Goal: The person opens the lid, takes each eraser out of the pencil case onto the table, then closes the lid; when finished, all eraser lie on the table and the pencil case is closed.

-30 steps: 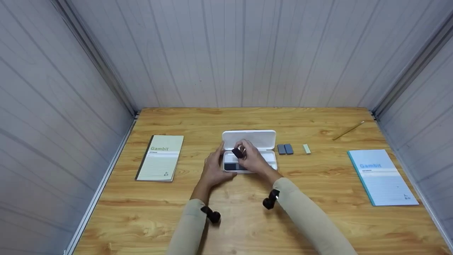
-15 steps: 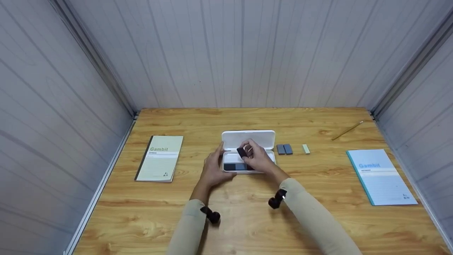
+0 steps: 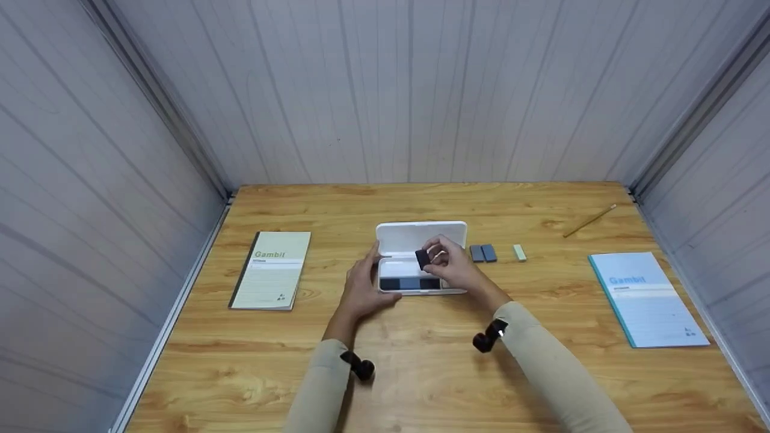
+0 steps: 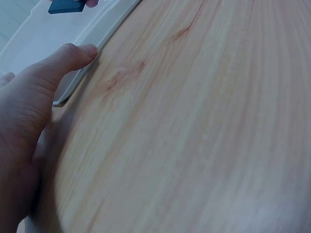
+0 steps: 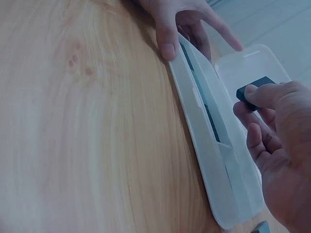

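Observation:
A white pencil case lies with its lid raised, at the middle of the table in the head view. My left hand holds its left end, thumb on the front edge. Between the thumb and fingers of my right hand is a black eraser, pinched and tilted above the case's rear compartment. In the front compartment sit a dark block, a blue-grey block and another dark block in a row. My right hand hides part of the case's right side.
Two blue-grey blocks and a pale green-white block lie right of the case. Farther right are a pencil and a blue-edged notebook. A cream notebook lies left. Panel walls enclose the table.
My right hand has shifted right with the black eraser, which has turned more upright. More of the front compartment's row of blocks shows. My left hand has stayed on the case.

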`<act>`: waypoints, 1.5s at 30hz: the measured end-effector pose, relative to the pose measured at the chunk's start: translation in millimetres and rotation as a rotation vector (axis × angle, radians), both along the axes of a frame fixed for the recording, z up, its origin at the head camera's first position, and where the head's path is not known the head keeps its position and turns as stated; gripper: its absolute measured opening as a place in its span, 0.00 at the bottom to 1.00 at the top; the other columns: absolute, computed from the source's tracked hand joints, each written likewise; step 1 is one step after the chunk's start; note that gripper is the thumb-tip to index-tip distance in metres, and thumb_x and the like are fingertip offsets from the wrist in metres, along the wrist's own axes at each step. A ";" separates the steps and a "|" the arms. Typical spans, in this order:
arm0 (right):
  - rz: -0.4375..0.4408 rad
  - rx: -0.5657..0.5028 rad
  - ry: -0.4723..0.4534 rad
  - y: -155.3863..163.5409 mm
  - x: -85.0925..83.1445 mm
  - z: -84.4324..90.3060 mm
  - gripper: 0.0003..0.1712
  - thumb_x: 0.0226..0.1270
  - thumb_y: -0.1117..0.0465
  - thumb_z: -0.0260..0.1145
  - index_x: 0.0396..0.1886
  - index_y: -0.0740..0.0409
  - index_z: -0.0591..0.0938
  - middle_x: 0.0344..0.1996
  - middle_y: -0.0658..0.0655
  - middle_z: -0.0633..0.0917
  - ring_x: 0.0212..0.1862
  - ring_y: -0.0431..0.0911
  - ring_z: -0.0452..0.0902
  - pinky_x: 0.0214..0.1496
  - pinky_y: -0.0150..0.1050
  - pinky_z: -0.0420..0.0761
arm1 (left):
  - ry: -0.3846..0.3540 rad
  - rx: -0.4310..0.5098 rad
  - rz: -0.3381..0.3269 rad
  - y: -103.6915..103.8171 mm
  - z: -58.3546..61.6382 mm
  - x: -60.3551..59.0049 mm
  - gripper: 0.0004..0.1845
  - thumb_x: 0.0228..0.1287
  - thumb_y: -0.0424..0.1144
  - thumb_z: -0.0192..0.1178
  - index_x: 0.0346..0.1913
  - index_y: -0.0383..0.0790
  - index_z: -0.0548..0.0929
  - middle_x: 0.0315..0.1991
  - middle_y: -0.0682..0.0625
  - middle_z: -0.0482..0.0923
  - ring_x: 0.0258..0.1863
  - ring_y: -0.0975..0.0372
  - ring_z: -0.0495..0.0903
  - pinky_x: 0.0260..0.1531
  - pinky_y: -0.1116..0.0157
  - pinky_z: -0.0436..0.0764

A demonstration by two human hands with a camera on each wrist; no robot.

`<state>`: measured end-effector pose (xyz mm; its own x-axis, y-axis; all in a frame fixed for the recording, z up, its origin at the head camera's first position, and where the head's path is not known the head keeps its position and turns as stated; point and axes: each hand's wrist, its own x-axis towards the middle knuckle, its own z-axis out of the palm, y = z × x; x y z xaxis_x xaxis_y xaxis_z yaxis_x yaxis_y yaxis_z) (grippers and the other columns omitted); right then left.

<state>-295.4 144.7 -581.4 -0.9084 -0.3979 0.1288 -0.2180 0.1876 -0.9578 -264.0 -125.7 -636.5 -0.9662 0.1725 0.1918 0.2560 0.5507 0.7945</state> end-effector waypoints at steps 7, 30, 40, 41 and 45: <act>0.019 0.007 -0.052 22.2 1.0 -0.1 0.25 0.69 0.80 0.72 0.63 0.77 0.75 0.47 0.67 0.84 0.37 0.35 0.84 0.43 0.25 0.84 | -0.032 0.000 0.002 1.2 1.3 0.4 0.72 0.46 0.49 0.89 0.93 0.44 0.57 0.76 0.41 0.83 0.77 0.44 0.76 0.83 0.37 0.63; -0.111 0.078 -0.055 98.4 -5.8 0.0 0.27 0.70 0.80 0.72 0.67 0.81 0.76 0.50 0.75 0.86 0.39 0.34 0.84 0.42 0.26 0.84 | -0.016 -0.015 -0.003 -0.2 4.3 1.1 0.72 0.47 0.48 0.90 0.92 0.41 0.57 0.74 0.41 0.83 0.77 0.43 0.76 0.86 0.37 0.60; -0.248 0.176 -0.138 128.0 -13.5 4.2 0.29 0.75 0.76 0.72 0.73 0.73 0.78 0.51 0.63 0.83 0.43 0.38 0.83 0.44 0.26 0.85 | -0.029 -0.012 -0.006 1.2 6.5 2.8 0.72 0.47 0.49 0.90 0.93 0.43 0.56 0.76 0.42 0.82 0.76 0.44 0.76 0.84 0.37 0.62; -0.260 0.187 -0.149 130.4 -14.1 5.2 0.29 0.76 0.75 0.72 0.73 0.72 0.78 0.51 0.62 0.83 0.43 0.37 0.84 0.44 0.26 0.85 | -0.031 -0.010 -0.006 1.3 6.6 2.7 0.72 0.47 0.49 0.89 0.93 0.43 0.56 0.76 0.42 0.82 0.77 0.44 0.76 0.84 0.37 0.62; -0.288 0.222 -0.176 138.8 -16.0 8.0 0.31 0.77 0.73 0.72 0.76 0.69 0.77 0.53 0.63 0.83 0.44 0.38 0.83 0.45 0.27 0.86 | -0.027 -0.002 -0.003 1.5 4.8 1.1 0.72 0.47 0.49 0.90 0.92 0.43 0.57 0.76 0.42 0.83 0.77 0.44 0.76 0.83 0.38 0.62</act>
